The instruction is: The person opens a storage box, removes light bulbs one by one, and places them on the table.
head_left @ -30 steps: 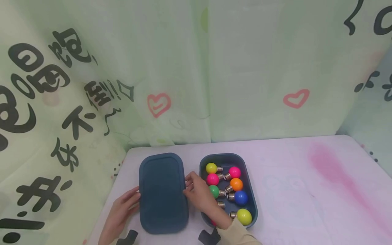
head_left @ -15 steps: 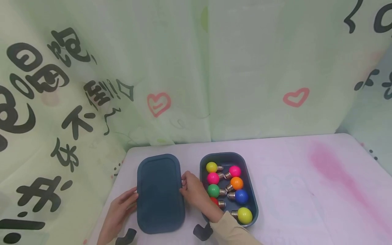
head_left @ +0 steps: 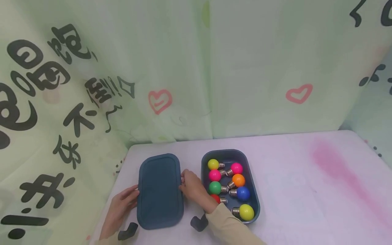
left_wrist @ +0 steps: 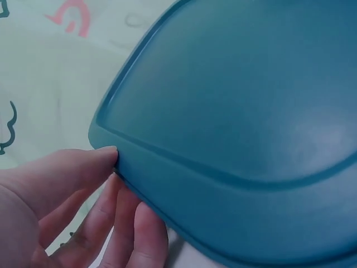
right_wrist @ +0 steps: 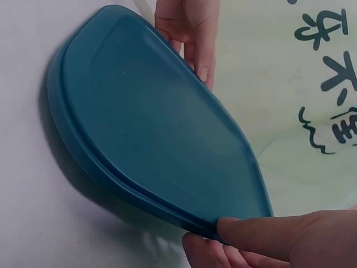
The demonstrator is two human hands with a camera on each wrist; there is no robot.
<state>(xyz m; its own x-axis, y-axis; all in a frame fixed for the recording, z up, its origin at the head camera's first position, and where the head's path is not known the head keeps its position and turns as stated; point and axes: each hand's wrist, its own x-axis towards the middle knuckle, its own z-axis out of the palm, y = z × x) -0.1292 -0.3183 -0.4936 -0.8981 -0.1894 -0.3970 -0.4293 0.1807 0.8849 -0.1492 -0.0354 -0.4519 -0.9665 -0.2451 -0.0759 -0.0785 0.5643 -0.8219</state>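
Observation:
Both hands hold a dark blue rectangular lid (head_left: 160,191) with rounded corners. My left hand (head_left: 120,207) grips its left long edge, thumb on top and fingers beneath in the left wrist view. On the opposite edge, my right hand (head_left: 194,188) pinches the rim between thumb and fingers. In the right wrist view the lid (right_wrist: 150,123) is tilted over the white surface, with a shadow below it. Just right of the lid, a matching blue container (head_left: 251,190) holds several colourful light bulbs, among them a blue bulb (head_left: 243,193) and an orange bulb (head_left: 238,180). My right forearm covers its lower left corner.
The container and lid are over a table (head_left: 291,190) with a white cloth marked by a pink smear. A pale green curtain (head_left: 245,85) with black characters and red hearts hangs behind and along the left.
The lid has shifted slightly left, away from the container, with both hands staying on its edges. The right hand moved left with it, uncovering the red bulb. The head view tilted a little.

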